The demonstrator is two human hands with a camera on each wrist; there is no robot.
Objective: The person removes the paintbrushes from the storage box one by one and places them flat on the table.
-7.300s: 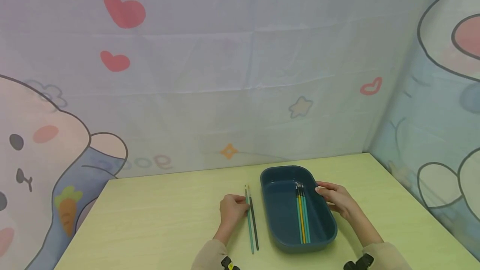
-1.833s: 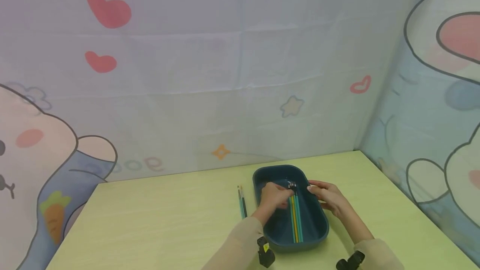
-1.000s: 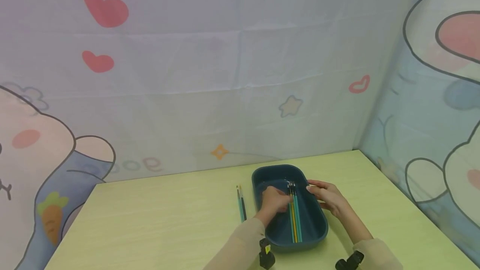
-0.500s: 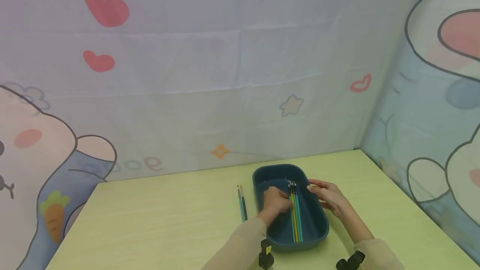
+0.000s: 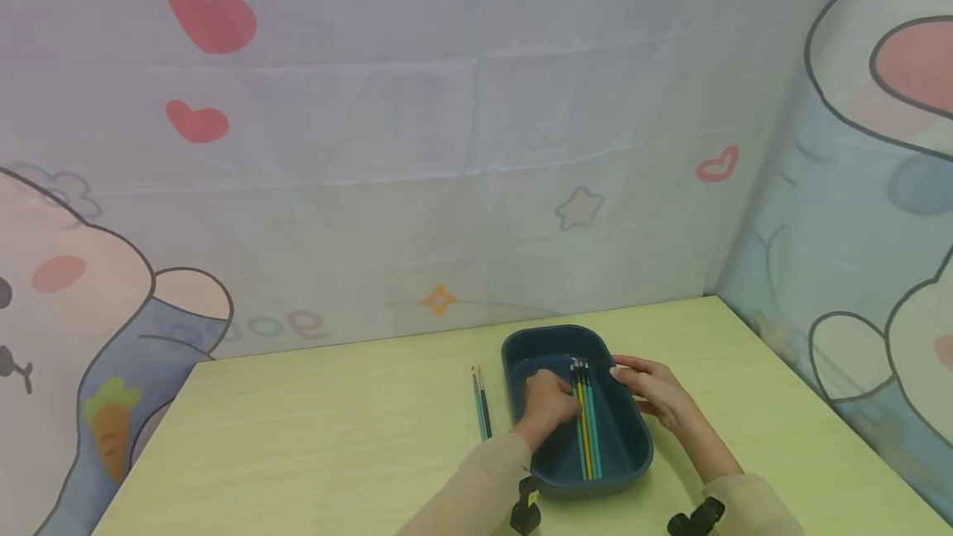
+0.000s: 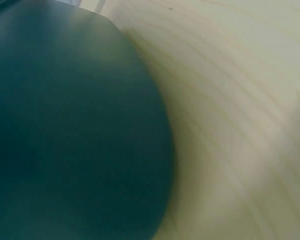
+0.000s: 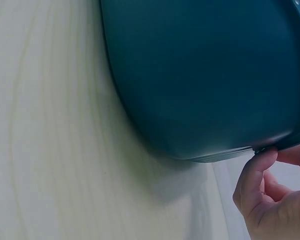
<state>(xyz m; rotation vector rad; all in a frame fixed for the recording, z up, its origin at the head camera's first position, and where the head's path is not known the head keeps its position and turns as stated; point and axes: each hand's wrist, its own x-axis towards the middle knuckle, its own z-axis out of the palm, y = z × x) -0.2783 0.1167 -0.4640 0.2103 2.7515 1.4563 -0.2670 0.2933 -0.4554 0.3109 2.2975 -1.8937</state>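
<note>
Several slim paintbrushes, teal and yellow, lie side by side in a dark blue tray (image 5: 624, 441), tips toward the far end. My left hand (image 5: 547, 404) reaches into the tray with fingers curled at the left side of this row. It appears to pinch the leftmost teal paintbrush (image 5: 581, 453); its fingertips are partly hidden. Beside it runs a yellow paintbrush (image 5: 585, 437). My right hand (image 5: 655, 391) grips the tray's right rim, thumb on the edge. In the right wrist view its fingers (image 7: 260, 172) meet the rim, while the left wrist view shows only tray wall and table.
Left of the tray, a teal paintbrush (image 5: 477, 405) and a black paintbrush (image 5: 486, 413) lie on the pale wooden table (image 5: 335, 437); my left sleeve hides their lower ends. A printed cloth (image 5: 357, 147) hangs behind and to the right.
Since the oldest frame, my left hand has moved from the paintbrushes on the table into the tray. Over the last second it has barely shifted; my right hand keeps its hold on the rim.
</note>
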